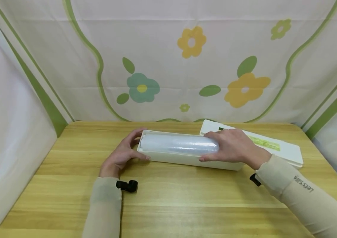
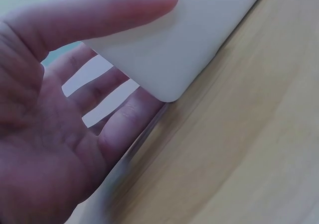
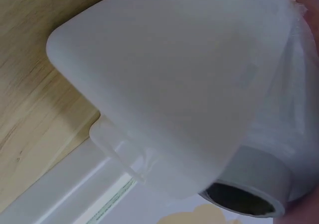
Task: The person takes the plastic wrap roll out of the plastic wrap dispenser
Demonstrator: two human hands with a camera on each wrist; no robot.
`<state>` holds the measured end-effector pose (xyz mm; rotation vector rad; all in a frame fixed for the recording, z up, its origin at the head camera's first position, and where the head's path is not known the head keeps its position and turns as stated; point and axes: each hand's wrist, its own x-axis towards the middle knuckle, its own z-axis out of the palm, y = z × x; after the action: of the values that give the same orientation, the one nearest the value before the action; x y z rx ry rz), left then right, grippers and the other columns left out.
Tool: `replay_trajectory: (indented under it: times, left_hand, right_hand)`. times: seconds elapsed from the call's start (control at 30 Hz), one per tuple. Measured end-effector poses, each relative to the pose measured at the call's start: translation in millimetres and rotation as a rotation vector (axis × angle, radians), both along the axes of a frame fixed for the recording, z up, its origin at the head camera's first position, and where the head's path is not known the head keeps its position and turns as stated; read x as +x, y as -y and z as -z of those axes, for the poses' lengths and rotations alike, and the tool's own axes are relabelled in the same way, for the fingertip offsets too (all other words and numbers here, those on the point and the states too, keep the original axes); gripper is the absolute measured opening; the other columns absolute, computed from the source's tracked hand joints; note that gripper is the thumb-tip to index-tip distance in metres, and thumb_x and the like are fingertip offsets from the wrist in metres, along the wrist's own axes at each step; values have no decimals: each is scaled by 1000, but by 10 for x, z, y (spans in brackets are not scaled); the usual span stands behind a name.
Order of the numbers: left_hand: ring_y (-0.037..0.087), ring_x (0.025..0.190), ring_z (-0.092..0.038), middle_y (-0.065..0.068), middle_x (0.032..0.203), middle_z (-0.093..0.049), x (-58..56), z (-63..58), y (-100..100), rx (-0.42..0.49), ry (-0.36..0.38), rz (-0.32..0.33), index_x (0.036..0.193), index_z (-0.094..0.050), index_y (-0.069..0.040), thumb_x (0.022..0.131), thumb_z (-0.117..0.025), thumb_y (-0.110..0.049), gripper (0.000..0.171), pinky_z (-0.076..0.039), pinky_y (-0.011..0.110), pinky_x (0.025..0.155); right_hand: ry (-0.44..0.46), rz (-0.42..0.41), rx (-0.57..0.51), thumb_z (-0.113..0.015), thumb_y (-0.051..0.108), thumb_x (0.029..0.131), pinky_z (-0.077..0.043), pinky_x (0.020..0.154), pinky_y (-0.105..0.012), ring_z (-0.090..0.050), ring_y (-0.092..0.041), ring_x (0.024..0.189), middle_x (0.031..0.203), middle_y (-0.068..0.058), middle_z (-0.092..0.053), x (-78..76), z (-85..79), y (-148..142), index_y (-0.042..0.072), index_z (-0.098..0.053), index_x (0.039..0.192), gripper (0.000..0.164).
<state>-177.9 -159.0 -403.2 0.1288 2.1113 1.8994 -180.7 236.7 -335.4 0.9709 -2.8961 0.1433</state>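
Observation:
A long white box (image 1: 174,158) lies on the table with a clear roll of cling film (image 1: 177,143) in its open top. My left hand (image 1: 124,152) holds the box's left end, thumb on the front wall and fingers behind. In the left wrist view, the thumb lies along the box wall (image 2: 164,59). My right hand (image 1: 235,148) grips the roll near its right end from above, with the thumb over the box's front side. In the right wrist view, the grey core (image 3: 256,169) shows past the rim of the box (image 3: 164,74).
Behind and right of the box lies a white lid (image 1: 288,154) with a yellow-green label, partly behind the right hand. The wooden table (image 1: 168,205) meets a flower-printed curtain (image 1: 168,59) at the back. Fabric also hangs at both sides.

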Motion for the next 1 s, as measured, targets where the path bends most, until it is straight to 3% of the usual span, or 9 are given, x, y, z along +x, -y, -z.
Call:
replay_trajectory:
  times: [0.23,0.37,0.7,0.83,1.0]
  left_hand:
    - [37,147,-43,8,165,-43,4,-8,0,-11,7,-10,163,-44,-19,67,-91,14,112,-53,35,102]
    - [38,150,-41,9,166,-42,-6,-7,-4,-16,4,-1,164,-43,-20,67,-91,15,114,-52,37,104]
    - [33,139,-49,7,157,-52,5,8,-8,3,23,-13,161,-48,-23,67,-92,14,110,-56,34,98]
    - [32,136,-51,8,150,-57,3,12,-13,0,21,-12,163,-46,-25,67,-92,13,113,-57,34,98]
    - [32,136,-51,8,153,-55,-2,19,-21,9,20,-3,161,-48,-25,67,-91,14,111,-58,35,97]
  right_hand:
    - [-183,-74,-45,-88,75,69,-39,51,-27,-57,-6,61,80,8,-74,7,-50,-39,25,-75,113,67]
    - [-245,-99,-72,-89,73,67,-36,49,-26,-52,-5,56,74,9,-70,19,-76,-78,26,-74,107,64]
    - [-297,-118,-160,-93,68,64,-41,48,-28,-61,-9,57,82,3,-77,36,-187,-115,23,-77,112,68]
    - [-282,-109,-202,-93,66,66,-42,50,-27,-63,-8,60,87,6,-80,59,-208,-142,25,-78,113,64]
    - [-328,-128,-243,-95,65,64,-41,50,-25,-60,-4,60,84,9,-78,101,-200,-198,26,-79,113,65]
